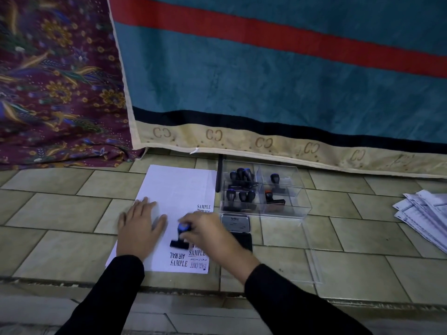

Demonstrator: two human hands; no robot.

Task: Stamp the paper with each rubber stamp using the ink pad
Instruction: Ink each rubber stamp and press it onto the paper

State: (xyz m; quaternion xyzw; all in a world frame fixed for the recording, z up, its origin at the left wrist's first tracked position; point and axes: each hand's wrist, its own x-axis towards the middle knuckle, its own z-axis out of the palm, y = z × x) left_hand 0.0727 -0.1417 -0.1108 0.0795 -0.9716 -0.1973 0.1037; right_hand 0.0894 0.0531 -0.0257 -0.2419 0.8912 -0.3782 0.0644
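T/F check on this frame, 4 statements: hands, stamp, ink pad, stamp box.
1. The right hand grips a rubber stamp standing on the paper. True.
2. The left hand is lifted off the paper. False: it lies flat on it.
3. The ink pad is closed. False: its lid is open.
4. The clear box right of the paper holds more stamps. True.

Tiled floor, pale tan, dark joints. Lying directly on it: white paper sheet; clear compartmented box just right of the sheet; open ink pad nearer the person; fanned printed papers far right; patterned cloth and teal blanket behind.
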